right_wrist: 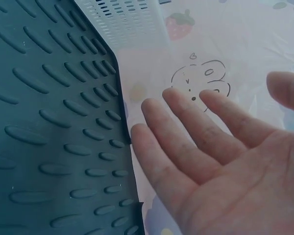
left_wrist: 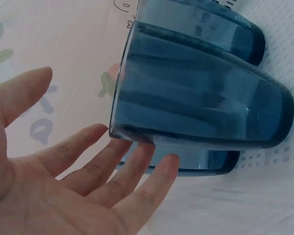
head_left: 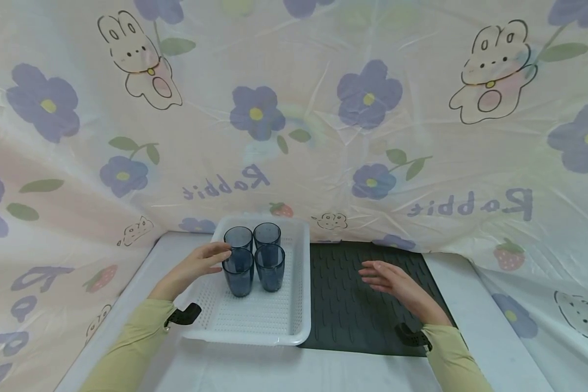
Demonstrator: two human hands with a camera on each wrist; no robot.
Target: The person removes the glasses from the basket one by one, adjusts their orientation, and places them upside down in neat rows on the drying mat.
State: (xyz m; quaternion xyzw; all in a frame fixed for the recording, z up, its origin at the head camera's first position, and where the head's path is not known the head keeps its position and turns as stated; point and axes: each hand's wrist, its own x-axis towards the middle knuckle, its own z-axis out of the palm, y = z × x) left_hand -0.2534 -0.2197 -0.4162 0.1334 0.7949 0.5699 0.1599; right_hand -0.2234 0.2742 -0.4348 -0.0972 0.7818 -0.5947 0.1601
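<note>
While four blue glasses [head_left: 238, 277] stand upright inside one white basket [head_left: 306, 283], the left hand [head_left: 201, 264], thumb and fingers apart, is at the basket's left-side glasses, contact unclear; the right hand [head_left: 393, 277], fingers extended, hovers over one dark mat [head_left: 340, 310] right of the basket.

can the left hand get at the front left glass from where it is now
Probably yes: the left hand is right beside the front left glass, with its fingers near the rim. Nothing seems to block that side; the other glasses stand behind and to the right.
</note>
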